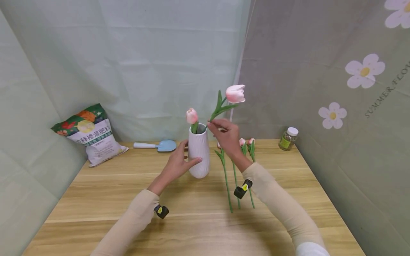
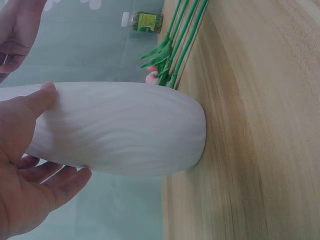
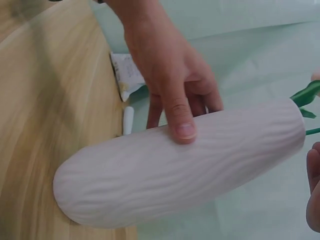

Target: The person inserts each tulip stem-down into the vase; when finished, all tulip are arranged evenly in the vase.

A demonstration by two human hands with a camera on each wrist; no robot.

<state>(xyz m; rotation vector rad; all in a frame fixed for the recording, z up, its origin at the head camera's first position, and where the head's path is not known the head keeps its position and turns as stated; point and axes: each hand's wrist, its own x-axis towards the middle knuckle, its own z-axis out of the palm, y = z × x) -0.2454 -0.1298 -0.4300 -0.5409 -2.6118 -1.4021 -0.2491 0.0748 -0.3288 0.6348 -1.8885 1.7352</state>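
My left hand (image 1: 175, 163) holds a white ribbed vase (image 1: 199, 156) around its side, the thumb (image 3: 182, 127) across the front and the other fingers round the far side. The vase stands on the table, leaning slightly. One pink tulip (image 1: 192, 116) is inside it, its bloom above the rim. Over the rim's right side, my right hand (image 1: 228, 137) pinches the stem of a second pink tulip (image 1: 235, 94). That bloom points up and right, and the lower stem reaches into the vase mouth, as the right wrist view shows.
Several more tulips (image 1: 226, 179) lie on the wooden table (image 1: 192, 227) right of the vase, partly behind my right arm. A blue hand trowel (image 1: 166, 145) and a fertilizer bag (image 1: 100, 142) are at back left. A white-capped jar (image 1: 288, 138) stands at back right.
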